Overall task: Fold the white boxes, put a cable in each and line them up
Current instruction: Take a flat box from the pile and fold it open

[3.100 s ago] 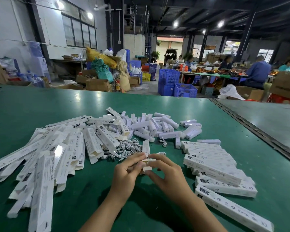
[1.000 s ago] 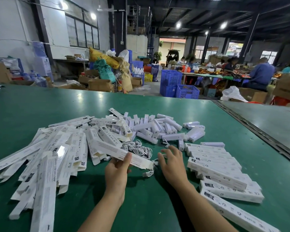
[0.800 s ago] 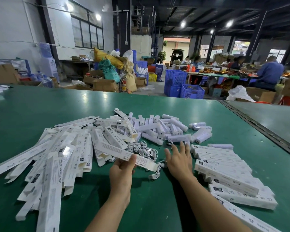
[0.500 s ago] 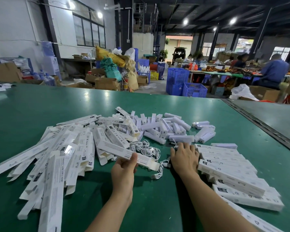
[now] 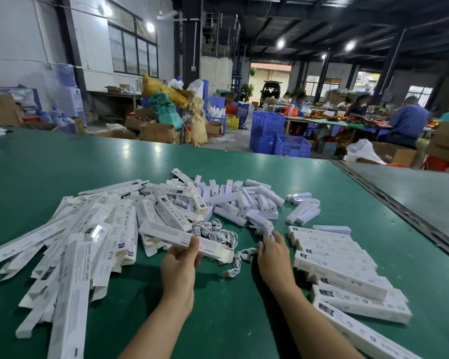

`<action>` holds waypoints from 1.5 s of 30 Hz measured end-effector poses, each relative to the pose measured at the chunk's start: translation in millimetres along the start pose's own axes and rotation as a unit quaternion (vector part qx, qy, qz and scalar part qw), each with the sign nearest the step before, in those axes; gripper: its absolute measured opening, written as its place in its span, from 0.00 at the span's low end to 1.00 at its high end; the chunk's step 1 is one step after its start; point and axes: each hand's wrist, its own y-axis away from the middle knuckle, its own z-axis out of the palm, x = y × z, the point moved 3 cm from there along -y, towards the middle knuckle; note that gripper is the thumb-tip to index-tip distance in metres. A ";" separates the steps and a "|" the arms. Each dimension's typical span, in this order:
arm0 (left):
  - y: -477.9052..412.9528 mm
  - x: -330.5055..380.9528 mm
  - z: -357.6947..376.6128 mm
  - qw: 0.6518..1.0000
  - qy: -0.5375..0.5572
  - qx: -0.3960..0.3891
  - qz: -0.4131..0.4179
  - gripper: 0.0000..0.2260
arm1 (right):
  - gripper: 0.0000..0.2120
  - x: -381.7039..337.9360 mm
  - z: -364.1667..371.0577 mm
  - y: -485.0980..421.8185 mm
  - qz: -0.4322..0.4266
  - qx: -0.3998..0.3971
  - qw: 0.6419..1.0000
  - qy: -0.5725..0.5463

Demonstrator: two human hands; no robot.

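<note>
Since about three seconds back the two hands have split up. They were bunched together over one end of a box, and now the left hand (image 5: pixel 180 260) carries that box alone while the right hand (image 5: pixel 274 252) has gone forward and to the right, up to the near edge of the heap of small white bars (image 5: pixel 244 200).

Left hand's thumb and fingers are wrapped around the middle of the long white box (image 5: pixel 166 235), which is lifted a bit off the green table (image 5: pixel 218 320), its open flap end pointing right. Right hand's fingertips are on one small white bar (image 5: pixel 266 227) – whether they've actually closed on it or are just touching, I can't tell from this angle.

My read: the fold is done on this one and it's filling time. The tangle of white cables (image 5: pixel 215 233) sits just behind the box, and one loose cable (image 5: pixel 240 257) lies right by its open end, between the hands, so that's the easy grab.

Flat unfolded boxes (image 5: pixel 94 237) are still heaped on the left, and the finished row (image 5: pixel 335 270) is stacked along the right – plenty left to go.
</note>
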 end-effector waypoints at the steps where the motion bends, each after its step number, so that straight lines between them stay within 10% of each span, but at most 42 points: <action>1: -0.6 -0.3 -0.3 1.000 0.000 0.000 0.000 0.16 | 0.18 -3.2 -0.6 5.6 -0.014 0.004 1.000 -0.003; 15: -3.8 -0.3 -0.9 1.000 0.013 0.014 -0.019 0.14 | 0.21 -27.0 -38.5 95.7 -0.093 0.046 0.954 -0.281; 39: 9.0 -2.8 8.0 0.997 -0.039 -0.067 0.010 0.23 | 0.17 -35.9 -48.4 93.2 -0.060 -0.033 0.946 -0.315; 45: 15.7 1.0 6.7 0.997 -0.028 -0.072 0.016 0.24 | 0.15 -28.5 -45.7 92.2 0.121 0.002 0.893 -0.434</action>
